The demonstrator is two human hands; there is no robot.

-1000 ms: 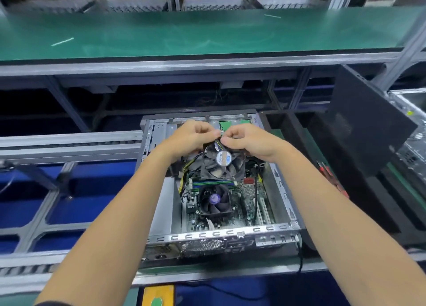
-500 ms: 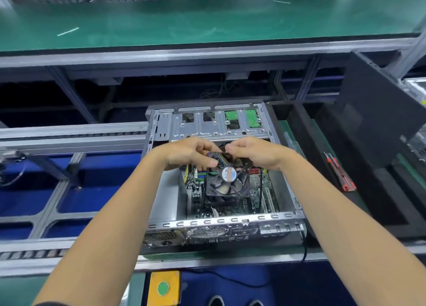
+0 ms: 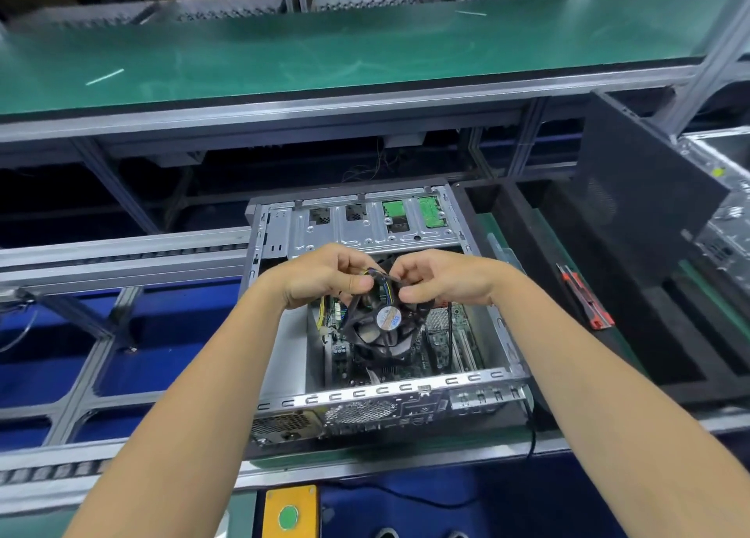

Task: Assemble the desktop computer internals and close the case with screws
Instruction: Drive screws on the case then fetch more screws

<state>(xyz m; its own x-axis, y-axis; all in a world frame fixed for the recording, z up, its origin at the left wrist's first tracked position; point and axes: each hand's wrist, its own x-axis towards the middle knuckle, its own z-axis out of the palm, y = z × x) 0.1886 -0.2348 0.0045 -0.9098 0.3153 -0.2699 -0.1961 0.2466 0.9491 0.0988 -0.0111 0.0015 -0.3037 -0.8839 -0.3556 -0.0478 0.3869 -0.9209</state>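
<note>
The fan (image 3: 385,326) is hanging tilted over the motherboard (image 3: 440,334) inside the open case (image 3: 406,391), just below and between the two hands. The left hand (image 3: 324,280) is pinching the fan's coloured wires (image 3: 375,274) with curled fingers at the fan's upper edge, while the right hand (image 3: 442,280) is pinching the upper right rim of the fan, thumb and fingers curled. A red tool (image 3: 584,300) is lying on the bench (image 3: 548,233) to the right of the case.

fan (image 3: 387,326) hides the board (image 3: 440,336) centre, its far edge sits behind both hands, hub label too small to read
</note>
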